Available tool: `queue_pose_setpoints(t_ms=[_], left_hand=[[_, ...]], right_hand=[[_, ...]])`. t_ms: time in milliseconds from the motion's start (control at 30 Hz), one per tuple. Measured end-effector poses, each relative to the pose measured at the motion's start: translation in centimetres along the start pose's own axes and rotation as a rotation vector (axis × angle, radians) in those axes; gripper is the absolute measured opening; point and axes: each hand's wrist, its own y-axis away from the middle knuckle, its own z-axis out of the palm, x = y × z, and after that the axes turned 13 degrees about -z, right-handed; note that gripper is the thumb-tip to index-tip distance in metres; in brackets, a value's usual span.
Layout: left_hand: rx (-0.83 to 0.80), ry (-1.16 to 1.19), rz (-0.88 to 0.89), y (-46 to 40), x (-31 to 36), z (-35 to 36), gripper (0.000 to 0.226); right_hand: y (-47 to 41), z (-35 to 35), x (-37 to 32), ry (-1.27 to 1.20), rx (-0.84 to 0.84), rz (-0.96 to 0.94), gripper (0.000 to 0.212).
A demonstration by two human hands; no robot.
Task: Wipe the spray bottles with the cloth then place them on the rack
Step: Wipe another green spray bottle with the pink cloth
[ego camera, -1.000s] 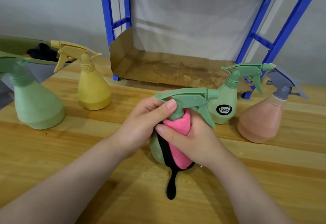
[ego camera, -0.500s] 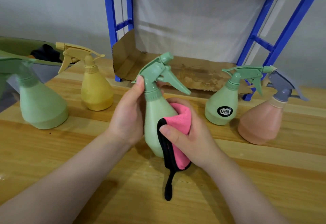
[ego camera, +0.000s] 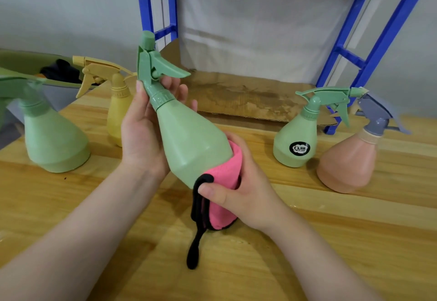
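Observation:
A light green spray bottle (ego camera: 189,139) is held tilted above the wooden table, nozzle up and to the left. My left hand (ego camera: 144,130) grips its neck just below the trigger head. My right hand (ego camera: 238,191) grips a pink cloth with black trim (ego camera: 224,177) and presses it against the bottle's base; a black strap hangs down from the cloth. The blue rack (ego camera: 369,59) stands at the back, its lowest shelf lined with brown cardboard (ego camera: 248,94).
On the wooden table (ego camera: 354,229) stand a large green bottle (ego camera: 52,144) at far left, a yellow bottle (ego camera: 115,116) behind my left hand, a small green labelled bottle (ego camera: 298,144) and a peach bottle with a grey head (ego camera: 350,161) at right. A green tub (ego camera: 26,64) sits back left.
The bottle has been lifted off the table and tilted, its head swinging up and left. My right hand with the cloth slid down from the neck to the base.

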Motion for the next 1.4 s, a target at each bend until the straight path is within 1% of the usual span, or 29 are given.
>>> queue_pose_setpoints(t_ms=[167, 333, 433, 567, 700, 767, 800, 900, 1000, 1033, 1100, 1200, 1233, 1333, 1400], left_hand=[[0.055, -0.177, 0.022, -0.1, -0.7, 0.5, 0.045], [0.166, -0.352, -0.033, -0.5, -1.3, 0.7, 0.059], [0.180, -0.428, -0.075, -0.2, -1.6, 0.7, 0.055], [0.200, -0.534, -0.096, 0.0, -1.7, 0.4, 0.052], [0.232, -0.625, -0.062, 0.2, -2.0, 0.4, 0.045], [0.194, -0.652, -0.020, 0.4, -2.4, 0.4, 0.037], [0.141, -0.660, 0.005, 0.6, -2.6, 0.4, 0.034], [-0.025, -0.660, 0.050, 0.8, -3.0, -0.2, 0.035], [-0.113, -0.708, 0.072, 0.7, -3.0, -0.4, 0.038], [-0.132, -0.733, 0.079, 0.7, -3.0, -0.5, 0.035], [-0.150, -0.798, 0.112, 0.6, -3.1, -0.5, 0.023], [-0.136, -0.926, 0.191, 0.6, -3.0, -0.3, 0.017], [-0.133, -0.931, 0.201, 0.6, -2.9, -0.2, 0.017], [-0.130, -0.908, 0.179, 0.9, -2.8, 0.1, 0.030], [-0.142, -0.889, 0.150, 1.2, -2.7, 0.1, 0.025]], right_hand=[[0.1, 0.4, 0.3, -0.154, 0.118, -0.014, 0.071], [-0.4, 0.4, 0.8, -0.202, 0.311, -0.034, 0.068], [-0.6, 0.0, 1.0, -0.205, 0.391, -0.040, 0.063], [-0.5, -0.1, 1.1, -0.191, 0.415, -0.043, 0.044], [-0.2, 0.4, 0.9, -0.096, 0.367, -0.063, 0.045], [-0.2, 0.7, 1.0, -0.028, 0.339, -0.061, 0.049], [-0.1, 0.8, 1.0, -0.005, 0.332, -0.059, 0.051], [-0.1, 0.7, 1.0, -0.015, 0.344, -0.067, 0.056], [-0.2, 0.6, 1.0, -0.029, 0.333, -0.087, 0.056], [-0.2, 0.5, 1.0, -0.024, 0.318, -0.096, 0.053], [-0.2, 0.4, 1.0, -0.028, 0.295, -0.111, 0.047], [-0.2, 0.3, 0.6, -0.026, 0.257, -0.137, 0.041], [-0.2, 0.3, 0.5, -0.019, 0.261, -0.149, 0.041], [-0.3, 0.1, 0.5, 0.012, 0.317, -0.187, 0.044], [-0.4, -0.2, 0.5, 0.051, 0.362, -0.232, 0.046]])
